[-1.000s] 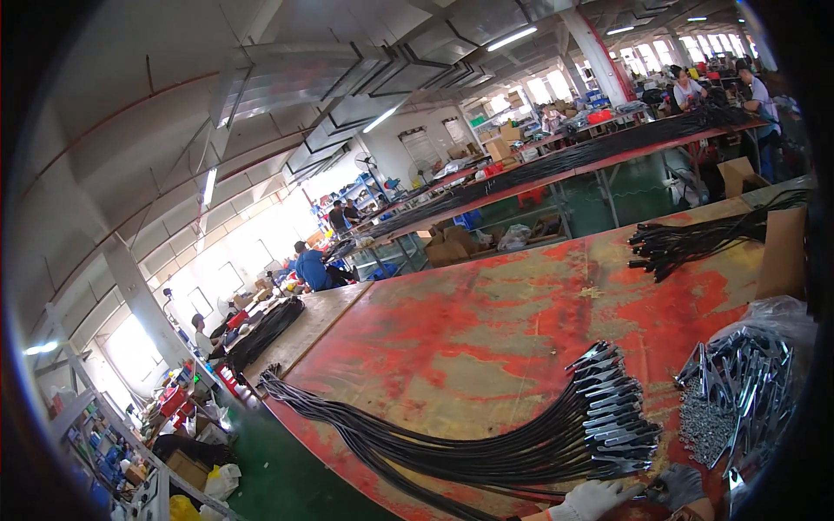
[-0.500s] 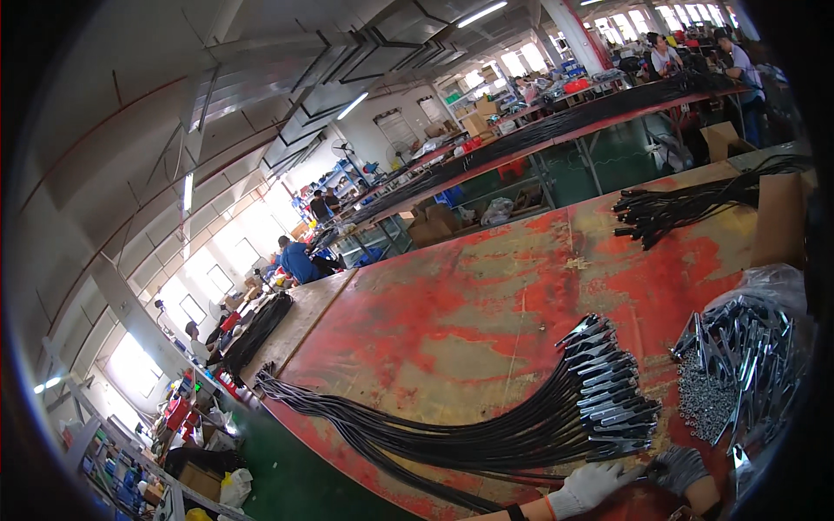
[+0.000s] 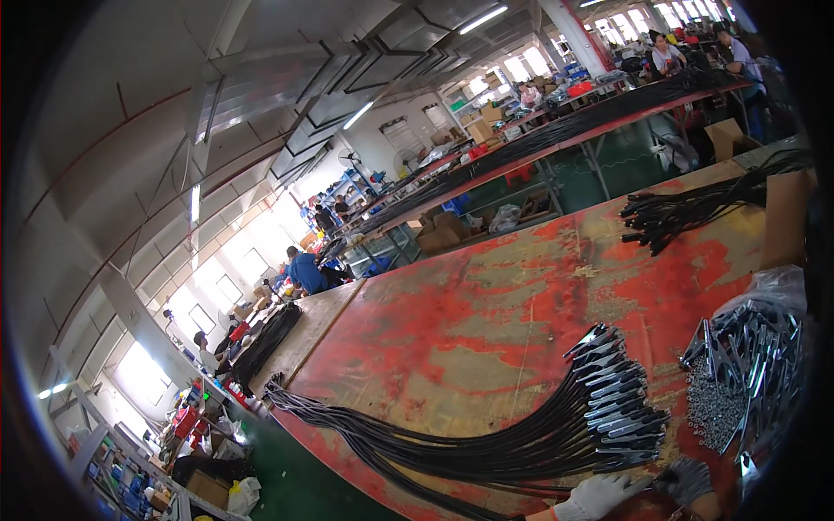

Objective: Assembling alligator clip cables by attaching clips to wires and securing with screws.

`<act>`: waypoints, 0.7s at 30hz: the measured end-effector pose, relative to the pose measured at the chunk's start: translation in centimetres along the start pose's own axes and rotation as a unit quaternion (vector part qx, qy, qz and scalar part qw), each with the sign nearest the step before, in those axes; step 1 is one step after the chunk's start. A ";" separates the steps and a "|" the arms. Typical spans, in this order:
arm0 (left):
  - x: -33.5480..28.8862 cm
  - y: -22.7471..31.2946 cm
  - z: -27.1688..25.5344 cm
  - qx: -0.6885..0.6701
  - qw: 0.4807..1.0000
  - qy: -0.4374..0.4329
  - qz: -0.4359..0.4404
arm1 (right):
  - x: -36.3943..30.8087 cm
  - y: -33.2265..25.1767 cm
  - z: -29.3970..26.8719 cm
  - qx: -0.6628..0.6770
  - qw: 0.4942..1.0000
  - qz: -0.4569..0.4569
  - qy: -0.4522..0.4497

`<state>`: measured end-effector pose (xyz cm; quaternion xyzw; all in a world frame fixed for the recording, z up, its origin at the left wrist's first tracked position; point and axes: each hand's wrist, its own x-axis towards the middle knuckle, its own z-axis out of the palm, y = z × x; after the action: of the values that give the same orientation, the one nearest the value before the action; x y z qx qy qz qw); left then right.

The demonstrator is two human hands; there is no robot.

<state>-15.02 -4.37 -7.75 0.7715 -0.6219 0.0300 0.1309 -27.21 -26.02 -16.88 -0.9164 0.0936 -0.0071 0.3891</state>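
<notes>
My left hand, in a white glove, is closed near the table's front edge. Close to its right, my right hand, in a dark grey glove, is curled too. Between them is something small and dark that I cannot make out. Just beyond my hands lies a bundle of black cables, fanned out, with silver crocodile clips on the near right ends. To the right are a heap of loose crocodile clips and a heap of small metal nuts.
The table top is worn, red and tan. At its far right lie more black cables by a cardboard piece and a clear plastic bag. Behind, another long table holds black cables; several people sit or stand farther off.
The whole view has shifted slightly, so the table and cables sit a little lower and farther right. Both hands stay close together at the front edge.
</notes>
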 end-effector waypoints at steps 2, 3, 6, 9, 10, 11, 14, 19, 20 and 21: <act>0.0 -0.1 0.0 0.000 1.000 0.004 0.000 | 0.3 0.1 -0.3 0.020 1.000 0.003 -0.009; 0.1 -0.1 0.0 -0.001 1.000 0.008 0.001 | 0.4 0.1 -0.6 0.030 0.999 0.005 -0.014; 0.0 -0.2 -0.1 0.009 1.000 -0.016 0.015 | -0.2 -0.1 -0.4 0.055 0.998 0.024 -0.014; 0.2 -0.1 -0.6 0.003 0.998 -0.067 -0.012 | -0.1 -0.9 -0.7 0.050 0.998 -0.003 0.022; 0.1 0.0 -0.5 0.006 0.998 -0.065 -0.017 | 0.1 -1.3 -1.1 0.029 0.999 -0.010 0.009; 0.0 0.0 -0.4 0.012 0.997 -0.075 -0.025 | 0.4 -1.7 -1.4 0.009 1.000 -0.017 -0.004; 0.1 0.3 -0.7 0.008 0.995 -0.093 -0.021 | -0.3 -3.8 -2.7 -0.015 1.000 -0.018 -0.021; 0.2 0.2 -0.8 -0.012 0.998 -0.063 -0.010 | -0.1 -7.8 -5.4 -0.049 0.997 -0.020 -0.050; 0.1 0.0 -0.6 -0.011 0.999 -0.049 -0.012 | 0.4 -7.9 -5.7 -0.058 0.996 -0.028 -0.056; 0.1 0.0 -0.5 -0.014 0.999 -0.038 -0.003 | 0.2 -7.7 -5.5 -0.057 0.997 -0.023 -0.055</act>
<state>-14.91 -4.30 -7.25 0.7720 -0.6245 -0.0085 0.1180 -26.22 -24.74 -7.52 -0.9380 0.0514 0.0398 0.3405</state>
